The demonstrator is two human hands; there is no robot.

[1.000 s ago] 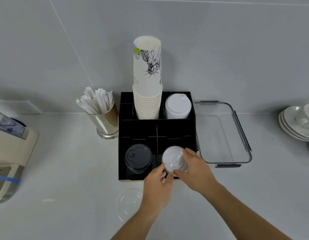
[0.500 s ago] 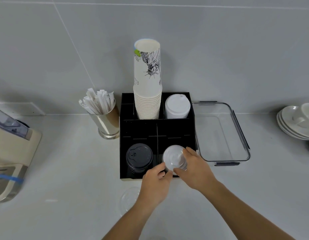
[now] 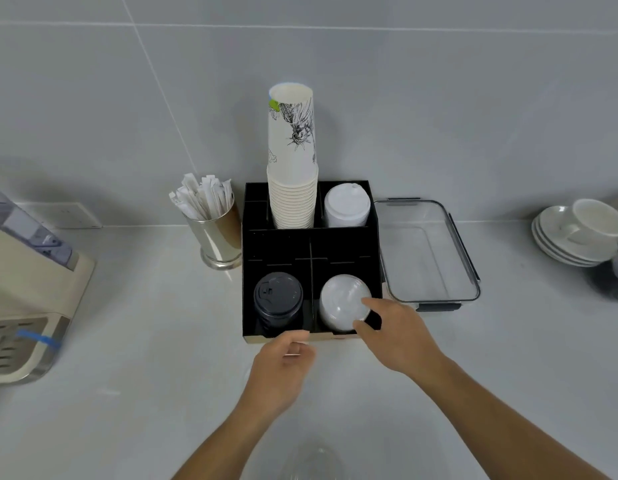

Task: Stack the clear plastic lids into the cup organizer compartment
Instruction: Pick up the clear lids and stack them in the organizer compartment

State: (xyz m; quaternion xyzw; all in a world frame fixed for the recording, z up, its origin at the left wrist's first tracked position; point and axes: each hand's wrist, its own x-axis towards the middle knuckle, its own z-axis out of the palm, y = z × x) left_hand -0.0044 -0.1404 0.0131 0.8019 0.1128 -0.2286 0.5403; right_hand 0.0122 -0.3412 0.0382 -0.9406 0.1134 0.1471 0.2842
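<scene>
Counter [image 3: 127, 341]: clear lids [image 3: 342, 301] in organizer [image 3: 276, 251]

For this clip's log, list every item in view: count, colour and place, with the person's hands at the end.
organizer: one, black, centre against the wall
paper cups: one stack, white, printed, back compartment
white lids: one stack, back right compartment
black lids: one stack, front left compartment
clear lids: one stack, front right compartment
loose clear lid: one, counter, bottom edge
metal cup: one, silver, holding white packets, left of organizer
container: one, clear, right of organizer
saucers: one stack, white, cup on top, far right
machine: one, beige, far left
left hand: empty, before organizer
right hand: fingertips on clear lids
</scene>
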